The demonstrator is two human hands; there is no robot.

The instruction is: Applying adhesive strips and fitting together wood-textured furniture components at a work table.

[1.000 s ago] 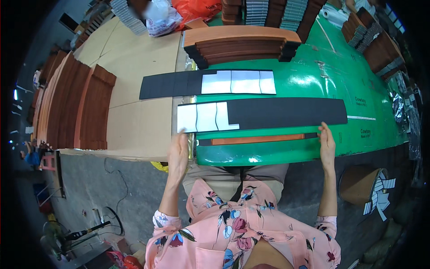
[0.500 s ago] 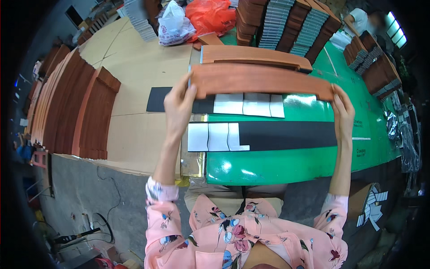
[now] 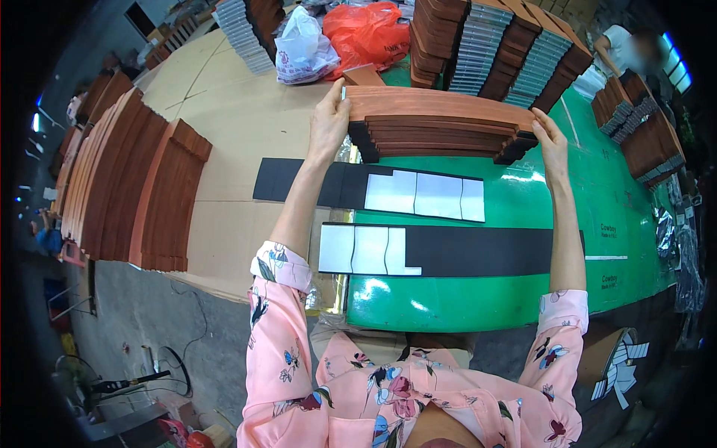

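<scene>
Green worktable (image 3: 478,306): left hand (image 3: 330,119) and right hand (image 3: 551,142) clasp opposite ends of a brown strip (image 3: 441,103) atop its stack (image 3: 441,138).

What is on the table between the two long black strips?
In the head view, only bare shiny green table top lies between the farther black strip and the nearer black strip; nothing sits in that gap.

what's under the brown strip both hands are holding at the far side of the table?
Under the brown strip sits a stack of brown strips, dark ends showing. The green table beneath the stack is hidden.
</scene>
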